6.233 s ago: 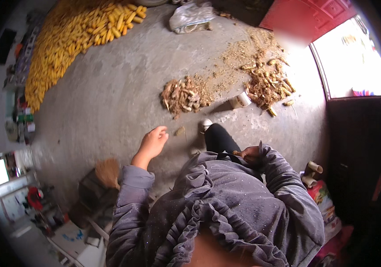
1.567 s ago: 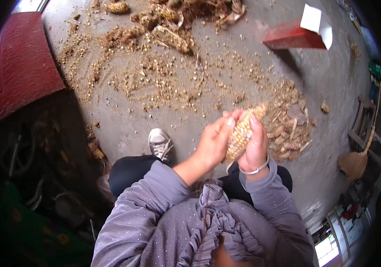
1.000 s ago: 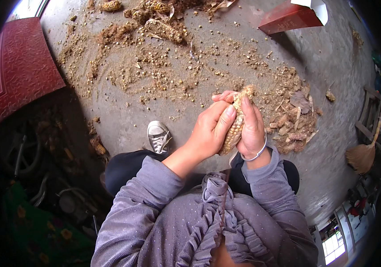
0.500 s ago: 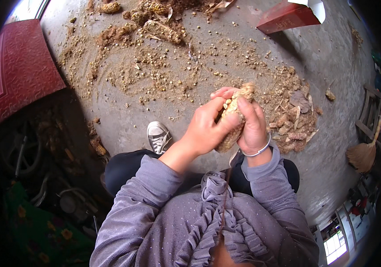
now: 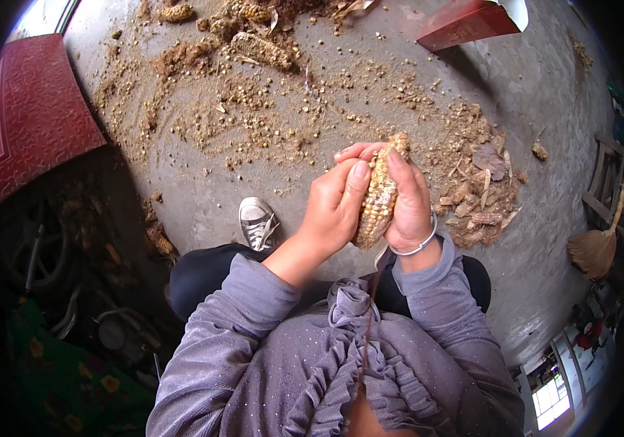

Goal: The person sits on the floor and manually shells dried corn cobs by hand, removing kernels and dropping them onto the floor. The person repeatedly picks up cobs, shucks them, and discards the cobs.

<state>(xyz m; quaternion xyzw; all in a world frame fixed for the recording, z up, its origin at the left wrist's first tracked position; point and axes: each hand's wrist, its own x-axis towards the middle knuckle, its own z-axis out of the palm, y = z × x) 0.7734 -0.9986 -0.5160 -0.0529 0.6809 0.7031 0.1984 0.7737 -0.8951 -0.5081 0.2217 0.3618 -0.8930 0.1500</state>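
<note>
Between my two hands is an ear of dried corn [image 5: 379, 197], held at a slant with its top end pointing away from me. Yellow and pale kernels cover its lower part, while the far tip looks rough. My left hand [image 5: 336, 200] is wrapped against its left side, the thumb lying up near the cob and the fingertips reaching behind it. My right hand [image 5: 409, 197], with a silver bangle at the wrist, grips the right side, its thumb near the tip. Loose kernels [image 5: 254, 131] lie scattered on the floor beyond.
Several corn ears [image 5: 261, 49] lie among husk debris at the far left. A pile of bare cobs and chaff [image 5: 483, 204] sits right of my hands. Around stand a red box [image 5: 465, 23], a red door panel [image 5: 28, 116], a broom [image 5: 594, 251] and my shoe [image 5: 257, 222].
My left thumb has lifted from across the cob to its left side, baring more of the kernels. Both hands still hold the ear in nearly the same place.
</note>
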